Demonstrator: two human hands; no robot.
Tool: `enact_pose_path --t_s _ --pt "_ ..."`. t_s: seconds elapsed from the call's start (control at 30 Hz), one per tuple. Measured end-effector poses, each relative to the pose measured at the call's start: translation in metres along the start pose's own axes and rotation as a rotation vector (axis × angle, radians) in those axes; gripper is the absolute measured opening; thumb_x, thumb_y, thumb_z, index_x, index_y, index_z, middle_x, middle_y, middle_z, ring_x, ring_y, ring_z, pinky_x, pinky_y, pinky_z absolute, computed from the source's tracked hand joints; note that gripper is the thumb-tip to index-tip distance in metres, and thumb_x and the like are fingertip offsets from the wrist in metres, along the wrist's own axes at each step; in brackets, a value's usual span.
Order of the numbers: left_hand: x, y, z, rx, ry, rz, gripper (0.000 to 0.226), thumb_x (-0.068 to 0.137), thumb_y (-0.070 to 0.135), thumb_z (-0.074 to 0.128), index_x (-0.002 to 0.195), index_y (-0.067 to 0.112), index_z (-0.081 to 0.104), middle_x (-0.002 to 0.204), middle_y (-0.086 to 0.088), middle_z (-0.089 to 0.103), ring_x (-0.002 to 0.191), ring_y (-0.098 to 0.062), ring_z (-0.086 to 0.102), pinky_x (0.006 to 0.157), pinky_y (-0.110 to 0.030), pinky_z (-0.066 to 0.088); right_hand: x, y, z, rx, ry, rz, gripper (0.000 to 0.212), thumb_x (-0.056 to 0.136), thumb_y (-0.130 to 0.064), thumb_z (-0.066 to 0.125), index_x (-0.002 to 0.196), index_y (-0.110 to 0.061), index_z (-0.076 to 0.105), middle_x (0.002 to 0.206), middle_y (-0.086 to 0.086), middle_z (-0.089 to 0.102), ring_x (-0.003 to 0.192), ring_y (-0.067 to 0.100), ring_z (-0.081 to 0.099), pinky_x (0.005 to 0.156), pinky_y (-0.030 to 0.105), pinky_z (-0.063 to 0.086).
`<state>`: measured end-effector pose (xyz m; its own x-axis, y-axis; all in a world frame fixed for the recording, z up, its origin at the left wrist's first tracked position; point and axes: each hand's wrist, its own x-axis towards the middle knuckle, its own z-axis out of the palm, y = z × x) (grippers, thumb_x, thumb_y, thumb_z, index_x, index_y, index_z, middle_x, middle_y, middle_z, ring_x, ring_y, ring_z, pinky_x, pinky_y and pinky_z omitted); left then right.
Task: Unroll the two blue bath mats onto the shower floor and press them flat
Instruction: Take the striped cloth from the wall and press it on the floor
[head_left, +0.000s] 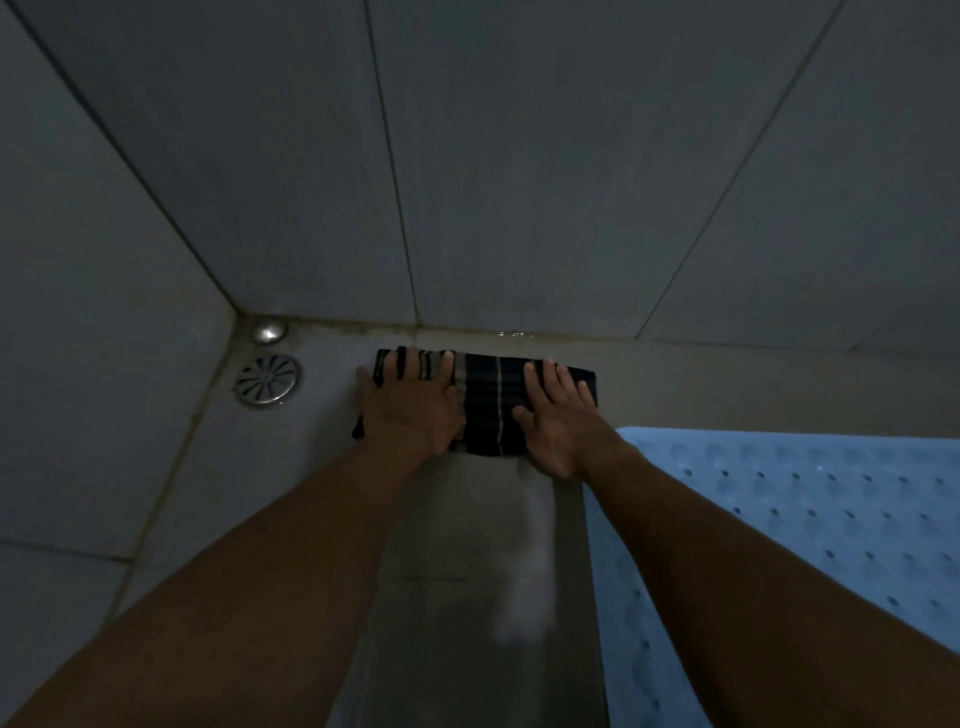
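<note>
One light blue bath mat (810, 525) with rows of small holes lies flat on the shower floor at the right. A dark striped cloth (491, 405) lies folded on the grey floor by the back wall. My left hand (410, 405) rests palm down on the cloth's left end, fingers spread. My right hand (558, 415) lies palm down on its right end, fingers spread, just beyond the mat's far left corner. A second blue mat is not in view.
A round metal floor drain (266, 379) and a small metal cap (269, 331) sit in the back left corner. Grey tiled walls (519, 182) rise behind and to the left. A wet, paler streak (530, 561) runs along the floor between my arms.
</note>
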<state>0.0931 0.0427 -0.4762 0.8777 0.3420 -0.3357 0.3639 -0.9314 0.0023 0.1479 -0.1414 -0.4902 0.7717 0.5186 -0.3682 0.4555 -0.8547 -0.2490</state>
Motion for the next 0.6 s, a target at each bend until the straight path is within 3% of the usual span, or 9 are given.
enact_pose_path --t_s 0.17,0.27,0.33,0.43,0.53,0.6 --pt "0.022 0.011 -0.006 0.099 0.211 -0.016 0.058 0.094 0.052 0.042 0.147 0.033 0.035 0.141 -0.012 0.045 0.122 -0.036 0.039 0.099 -0.049 0.029 0.027 0.005 -0.017 0.036 0.05 -0.01 0.061 0.104 -0.035 0.02 0.157 -0.009 0.005 0.165 0.015 -0.001 0.151 0.03 -0.001 0.122 0.043 0.002" --pt "0.027 0.011 -0.012 0.006 0.365 -0.04 0.046 0.07 0.043 0.075 0.111 0.023 0.064 0.105 -0.012 0.064 0.097 -0.032 0.055 0.082 -0.041 0.034 0.033 0.011 -0.018 0.01 0.197 -0.054 0.069 0.09 -0.038 0.032 0.151 -0.005 0.033 0.154 0.022 0.032 0.14 0.037 0.031 0.114 0.042 0.029" --pt "0.024 0.015 -0.019 -0.001 0.347 -0.052 0.038 0.061 0.028 0.081 0.094 0.016 0.065 0.091 -0.011 0.067 0.091 -0.031 0.058 0.083 -0.041 0.038 0.028 0.01 -0.023 -0.024 0.247 0.02 0.064 0.085 -0.03 0.055 0.145 -0.01 0.042 0.143 0.015 0.044 0.13 0.035 0.04 0.104 0.041 0.035" --pt "0.011 0.013 -0.027 0.03 0.403 0.054 0.031 0.038 0.011 0.085 0.062 0.014 0.065 0.067 -0.009 0.062 0.071 -0.03 0.058 0.071 -0.04 0.042 0.017 0.002 -0.037 -0.098 0.227 0.129 0.042 0.087 -0.021 0.058 0.128 -0.015 0.052 0.133 0.01 0.052 0.125 0.033 0.039 0.099 0.043 0.032" --pt "-0.007 0.007 -0.045 0.023 0.492 0.115 0.022 0.054 0.015 0.086 0.068 0.015 0.068 0.076 -0.009 0.062 0.075 -0.031 0.055 0.069 -0.038 0.035 -0.001 0.0 -0.056 -0.222 0.165 0.071 0.036 0.087 -0.024 0.06 0.122 -0.016 0.058 0.138 0.009 0.045 0.127 0.032 0.036 0.099 0.044 0.032" --pt "-0.022 0.011 -0.073 -0.021 0.566 0.197 0.018 0.063 0.016 0.081 0.075 0.016 0.067 0.082 -0.007 0.06 0.078 -0.03 0.053 0.068 -0.037 0.031 -0.021 0.001 -0.066 -0.044 0.118 0.078 0.044 0.084 -0.024 0.065 0.125 -0.016 0.051 0.145 0.006 0.037 0.132 0.029 0.032 0.101 0.046 0.033"
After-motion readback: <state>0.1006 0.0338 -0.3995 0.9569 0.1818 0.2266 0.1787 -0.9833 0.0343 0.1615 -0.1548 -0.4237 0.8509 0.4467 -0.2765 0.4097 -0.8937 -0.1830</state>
